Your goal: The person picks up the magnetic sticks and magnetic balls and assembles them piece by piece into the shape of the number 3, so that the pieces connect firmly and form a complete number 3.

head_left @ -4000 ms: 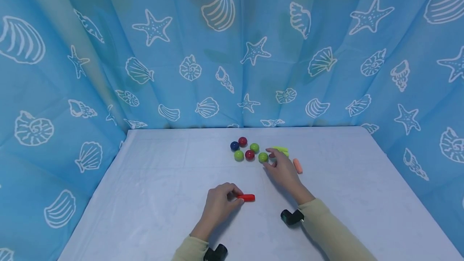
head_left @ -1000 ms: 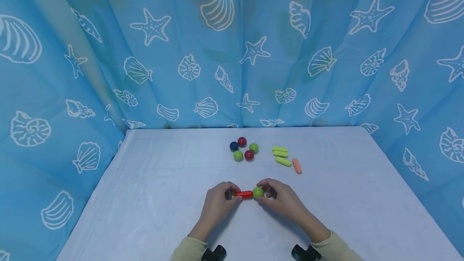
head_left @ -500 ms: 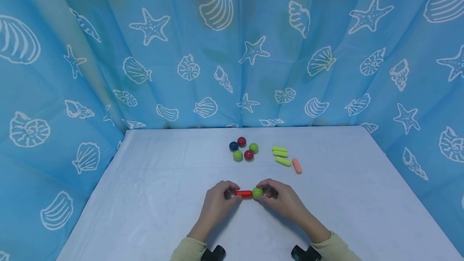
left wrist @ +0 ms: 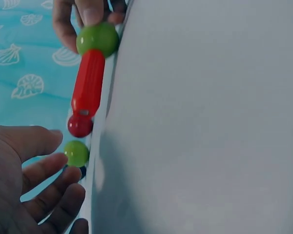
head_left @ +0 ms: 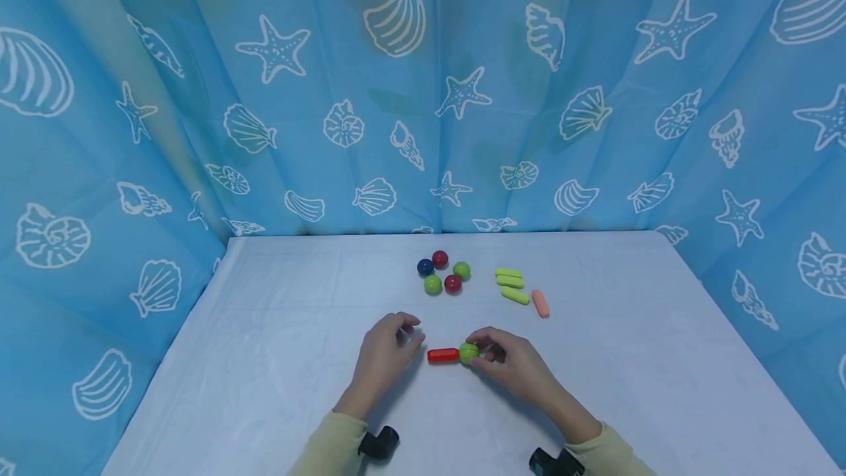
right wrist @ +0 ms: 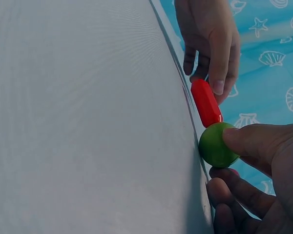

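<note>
From the left wrist, the blue ball [left wrist: 82, 171] is mostly hidden behind a green ball [left wrist: 77, 153] and the left hand [left wrist: 7, 183]; the right hand [left wrist: 89, 10] is cut by the top edge.

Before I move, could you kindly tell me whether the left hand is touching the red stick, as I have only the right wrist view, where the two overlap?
Observer: It is not touching; the head view shows a small gap between the left hand and the near end of the red stick.
Operator: Thank you. Are any other sticks lying about?
Observer: Yes, the head view shows three green sticks and one orange stick beyond the hands.
Operator: And how many loose balls are there, please?
Observer: Five loose balls lie in a cluster: two green, two red and one dark blue.
</note>
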Available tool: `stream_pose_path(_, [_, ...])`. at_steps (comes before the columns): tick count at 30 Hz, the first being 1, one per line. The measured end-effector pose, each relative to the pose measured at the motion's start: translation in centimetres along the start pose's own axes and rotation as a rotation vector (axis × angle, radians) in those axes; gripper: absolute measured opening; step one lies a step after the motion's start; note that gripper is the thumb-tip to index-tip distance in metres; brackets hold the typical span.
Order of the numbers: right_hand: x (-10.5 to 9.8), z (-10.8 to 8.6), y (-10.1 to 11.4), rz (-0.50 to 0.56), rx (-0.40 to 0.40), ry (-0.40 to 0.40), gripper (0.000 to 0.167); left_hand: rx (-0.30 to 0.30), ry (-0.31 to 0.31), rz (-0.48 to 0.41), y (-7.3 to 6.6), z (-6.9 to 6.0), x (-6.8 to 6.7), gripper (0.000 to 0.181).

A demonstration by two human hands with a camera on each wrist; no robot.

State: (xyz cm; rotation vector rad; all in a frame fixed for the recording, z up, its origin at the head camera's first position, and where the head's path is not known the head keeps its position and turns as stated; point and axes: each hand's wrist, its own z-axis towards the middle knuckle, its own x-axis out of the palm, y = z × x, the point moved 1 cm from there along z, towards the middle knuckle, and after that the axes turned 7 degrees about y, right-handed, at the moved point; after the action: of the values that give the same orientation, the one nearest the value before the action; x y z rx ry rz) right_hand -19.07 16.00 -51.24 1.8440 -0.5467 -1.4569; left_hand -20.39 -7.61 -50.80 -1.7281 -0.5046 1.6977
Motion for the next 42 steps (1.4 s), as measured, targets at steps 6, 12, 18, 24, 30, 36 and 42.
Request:
stream_pose_path(6, [0.0,-0.1,0.1,0.024,-0.016,0.007,0.029,-0.029,0.01,0.081,0.1,1.7,-0.2,0.026])
stream_pose_path(12, [0.0,-0.2,0.0,0.03,-0.019,0.006,0.029,-0.066,0.015,0.125,-0.1,3.4,0.0,0.034])
stream_pose_path(18, [0.0,-0.2,-0.1,0.03,-0.021,0.013,0.029,-0.076,0.003,0.209,-0.5,5.0,0.2,0.04])
stream_pose_path(24, [-0.2,-0.2,-0.2,0.042,-0.025,0.012,0.029,-0.086,0.002,0.203,-0.7,6.9,0.7,0.043])
stream_pose_path(30, [-0.1,-0.1,-0.2,0.042,-0.024,0.011,0.029,-0.066,0.009,0.172,-0.8,8.4,1.2,0.047])
stream_pose_path(36, [-0.1,-0.1,-0.3,0.048,-0.044,0.008,0.028,-0.037,0.022,0.179,-0.9,9.0,1.5,0.05])
stream_pose_path(42, [-0.1,-0.1,-0.4,0.046,-0.061,0.012,0.028,-0.055,0.032,0.198,-0.9,9.5,1.6,0.051])
